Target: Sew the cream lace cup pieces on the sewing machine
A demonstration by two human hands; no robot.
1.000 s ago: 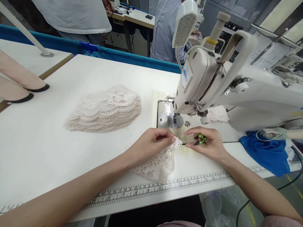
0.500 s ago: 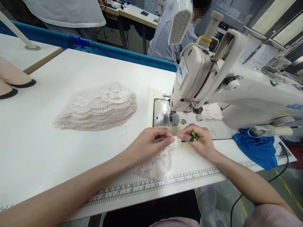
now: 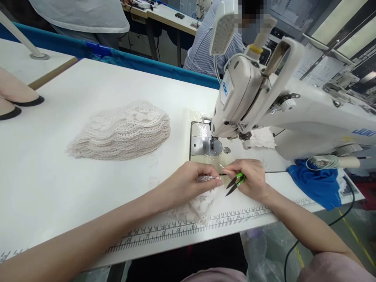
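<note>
My left hand (image 3: 188, 181) is closed in a pinch on the top edge of a pale lace piece (image 3: 196, 203) that lies crumpled on the white table (image 3: 58, 184), just in front of the sewing machine's needle plate (image 3: 204, 144). My right hand (image 3: 249, 178) is closed around green thread snips (image 3: 235, 183), whose blades stick out, slightly apart, toward the lace edge. Its fingertips also pinch at the lace right beside my left fingers.
A white sewing machine (image 3: 279, 109) with a lamp head (image 3: 223, 27) stands at the right. A stack of lace pieces (image 3: 123, 131) lies at centre left. Blue cloth (image 3: 317, 186) sits beside the machine. A printed ruler (image 3: 182, 229) runs along the front edge. Other people work behind.
My right hand has turned the snips so the blades now point out toward the lace. My left hand has shifted its pinch along the lace edge, which now lies lower.
</note>
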